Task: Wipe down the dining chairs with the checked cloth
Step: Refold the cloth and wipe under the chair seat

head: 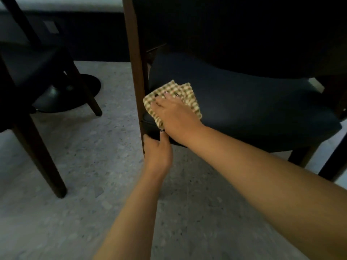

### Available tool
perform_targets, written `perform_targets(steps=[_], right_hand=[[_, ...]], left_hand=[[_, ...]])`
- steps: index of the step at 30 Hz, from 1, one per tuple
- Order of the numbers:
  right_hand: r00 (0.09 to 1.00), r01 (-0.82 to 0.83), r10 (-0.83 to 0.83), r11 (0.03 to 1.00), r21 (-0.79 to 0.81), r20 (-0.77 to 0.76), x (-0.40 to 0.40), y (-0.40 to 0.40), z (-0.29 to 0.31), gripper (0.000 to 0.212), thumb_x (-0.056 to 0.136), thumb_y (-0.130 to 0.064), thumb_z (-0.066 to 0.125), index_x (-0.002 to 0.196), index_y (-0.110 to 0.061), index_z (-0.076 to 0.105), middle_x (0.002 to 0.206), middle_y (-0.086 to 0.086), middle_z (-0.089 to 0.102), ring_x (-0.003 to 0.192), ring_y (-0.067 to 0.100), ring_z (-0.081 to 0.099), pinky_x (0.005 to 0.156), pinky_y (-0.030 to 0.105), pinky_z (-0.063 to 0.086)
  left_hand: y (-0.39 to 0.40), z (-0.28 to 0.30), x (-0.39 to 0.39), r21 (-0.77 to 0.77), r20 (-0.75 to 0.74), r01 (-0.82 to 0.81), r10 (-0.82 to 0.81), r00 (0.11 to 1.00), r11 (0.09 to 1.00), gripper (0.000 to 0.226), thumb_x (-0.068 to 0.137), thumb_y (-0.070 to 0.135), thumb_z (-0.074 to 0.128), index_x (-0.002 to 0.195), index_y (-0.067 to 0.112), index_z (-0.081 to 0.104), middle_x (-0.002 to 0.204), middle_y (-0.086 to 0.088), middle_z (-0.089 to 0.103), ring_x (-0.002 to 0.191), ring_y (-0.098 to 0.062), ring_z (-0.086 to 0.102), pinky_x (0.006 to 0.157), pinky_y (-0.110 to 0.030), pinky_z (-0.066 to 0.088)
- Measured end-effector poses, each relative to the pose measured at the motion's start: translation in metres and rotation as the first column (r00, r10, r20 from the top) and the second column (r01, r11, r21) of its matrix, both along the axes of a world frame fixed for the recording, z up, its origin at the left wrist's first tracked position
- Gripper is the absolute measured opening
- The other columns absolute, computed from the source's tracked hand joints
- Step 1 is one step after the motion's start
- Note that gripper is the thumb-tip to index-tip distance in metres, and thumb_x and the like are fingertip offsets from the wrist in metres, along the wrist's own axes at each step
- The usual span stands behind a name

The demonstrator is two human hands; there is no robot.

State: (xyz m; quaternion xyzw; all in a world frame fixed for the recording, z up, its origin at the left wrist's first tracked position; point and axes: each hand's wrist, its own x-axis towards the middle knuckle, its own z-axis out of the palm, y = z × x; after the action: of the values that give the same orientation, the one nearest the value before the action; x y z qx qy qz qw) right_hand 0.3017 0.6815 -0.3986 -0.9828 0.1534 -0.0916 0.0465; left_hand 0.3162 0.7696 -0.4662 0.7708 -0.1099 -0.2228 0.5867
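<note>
The checked cloth [173, 99] lies mid-frame on the seat [244, 109], flat under the right hand [177, 114], whose straight fingers press it. Just below, the left hand [157, 152] grips the chair's leg [138, 72].

Head view, close, down over chair seat [244, 102]

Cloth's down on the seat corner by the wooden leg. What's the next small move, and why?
Probably sweep the right hand with the checked cloth rightward across the dark seat cushion. The cloth lies flat at the cushion's left corner beside the wooden chair leg, which the left hand grips, steadying the chair; most of the cushion lies to the right.
</note>
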Motion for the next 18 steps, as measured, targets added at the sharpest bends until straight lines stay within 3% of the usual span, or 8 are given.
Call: perform_targets(steps=[3, 6, 9, 10, 12, 13, 15, 18], right_hand=[[0.994, -0.089, 0.077, 0.978, -0.188, -0.072, -0.035, -0.005, 0.000, 0.052, 0.099, -0.005, 0.036, 0.149, -0.004, 0.023, 0.155, 0.014, 0.025, 0.143, 0.031, 0.021, 0.115, 0.036, 0.014], [0.962, -0.263, 0.274, 0.925, -0.273, 0.000, -0.087, -0.026, -0.011, 0.044, 0.082, 0.003, 0.044, 0.124, 0.007, 0.058, 0.126, 0.025, 0.058, 0.119, 0.043, 0.054, 0.100, 0.049, 0.042], [0.944, -0.329, 0.313, 0.920, -0.213, -0.107, -0.145, -0.073, -0.020, 0.047, 0.083, 0.003, 0.035, 0.123, 0.002, 0.060, 0.126, 0.022, 0.060, 0.119, 0.040, 0.055, 0.098, 0.055, 0.044], [0.949, -0.315, 0.308, 0.929, -0.193, -0.064, -0.158, -0.083, -0.015, 0.049, 0.081, 0.006, 0.038, 0.127, 0.001, 0.057, 0.129, 0.021, 0.058, 0.122, 0.039, 0.053, 0.097, 0.057, 0.044], [0.984, -0.147, 0.155, 0.984, -0.102, 0.082, -0.168, -0.090, -0.001, 0.052, 0.082, 0.004, 0.044, 0.134, -0.003, 0.051, 0.137, 0.018, 0.051, 0.129, 0.035, 0.047, 0.105, 0.055, 0.039], [0.986, -0.043, 0.044, 0.999, -0.011, 0.159, -0.163, -0.084, 0.006, 0.048, 0.088, -0.007, 0.042, 0.136, -0.005, 0.049, 0.141, 0.016, 0.047, 0.132, 0.029, 0.042, 0.112, 0.048, 0.031], [0.965, -0.020, 0.014, 1.000, 0.021, 0.261, -0.140, -0.064, 0.016, 0.049, 0.096, -0.028, 0.034, 0.140, -0.009, 0.046, 0.149, 0.010, 0.039, 0.137, 0.016, 0.031, 0.117, 0.031, 0.014], [0.992, -0.070, 0.075, 0.996, -0.052, 0.099, -0.105, -0.039, 0.002, 0.047, 0.102, -0.016, 0.036, 0.148, -0.008, 0.029, 0.157, 0.008, 0.022, 0.146, 0.022, 0.014, 0.118, 0.031, 0.005]], left_hand=[[0.003, -0.009, -0.004, 0.087, 0.240, 0.038, -0.058, 0.969, 0.995, 0.075, 0.095, 0.051, 0.040, 0.155, 0.017, 0.011, 0.160, -0.009, 0.018, 0.147, -0.024, 0.020, 0.121, -0.043, 0.017], [0.015, -0.010, -0.009, 0.232, 0.479, 0.031, -0.142, 0.866, 0.972, 0.077, 0.100, 0.042, 0.040, 0.155, 0.013, -0.006, 0.163, -0.009, -0.009, 0.150, -0.021, -0.006, 0.113, -0.025, 0.000], [0.023, -0.014, -0.015, 0.325, 0.667, 0.028, -0.249, 0.702, 0.945, 0.081, 0.098, 0.040, 0.046, 0.155, 0.010, -0.004, 0.161, -0.015, -0.015, 0.149, -0.027, -0.010, 0.117, -0.034, 0.000], [0.023, -0.017, -0.017, 0.387, 0.699, 0.024, -0.310, 0.644, 0.922, 0.085, 0.097, 0.039, 0.050, 0.154, 0.007, -0.003, 0.160, -0.019, -0.013, 0.149, -0.031, -0.009, 0.118, -0.040, 0.002], [0.021, -0.021, -0.024, 0.518, 0.691, 0.015, -0.429, 0.582, 0.855, 0.097, 0.091, 0.039, 0.059, 0.152, 0.000, -0.006, 0.159, -0.023, -0.013, 0.148, -0.037, -0.011, 0.118, -0.051, 0.003], [0.020, -0.020, -0.028, 0.574, 0.669, 0.013, -0.478, 0.570, 0.819, 0.104, 0.088, 0.040, 0.063, 0.151, -0.003, -0.008, 0.158, -0.023, -0.014, 0.147, -0.038, -0.013, 0.117, -0.054, 0.001], [0.014, -0.013, -0.029, 0.648, 0.649, -0.008, -0.546, 0.530, 0.762, 0.116, 0.079, 0.041, 0.072, 0.150, -0.004, -0.008, 0.158, -0.024, -0.016, 0.146, -0.039, -0.016, 0.115, -0.058, -0.003], [-0.001, 0.009, -0.018, 0.695, 0.677, -0.043, -0.634, 0.373, 0.717, 0.123, 0.068, 0.033, 0.081, 0.152, -0.003, -0.002, 0.159, -0.024, -0.012, 0.146, -0.039, -0.015, 0.113, -0.057, -0.006]])
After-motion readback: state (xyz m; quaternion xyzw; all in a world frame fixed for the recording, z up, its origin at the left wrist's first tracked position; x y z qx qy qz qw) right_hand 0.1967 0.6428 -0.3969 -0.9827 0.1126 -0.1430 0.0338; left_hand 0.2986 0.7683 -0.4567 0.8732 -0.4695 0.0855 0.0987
